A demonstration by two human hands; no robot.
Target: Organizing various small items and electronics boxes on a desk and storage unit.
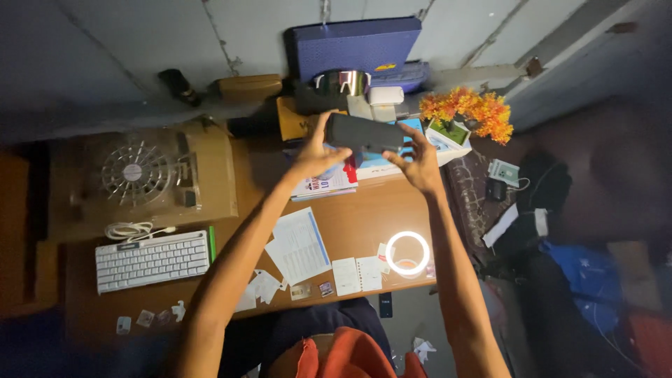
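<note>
Left hand (316, 155) and right hand (418, 162) grasp the dark oblong case (364, 133) by its ends; it looks rigid, light, smooth, best gripped endwise

1 dark case (364, 133), 1 keyboard (152, 260), 1 fan (136, 173), 1 ring light (407, 253)
</note>
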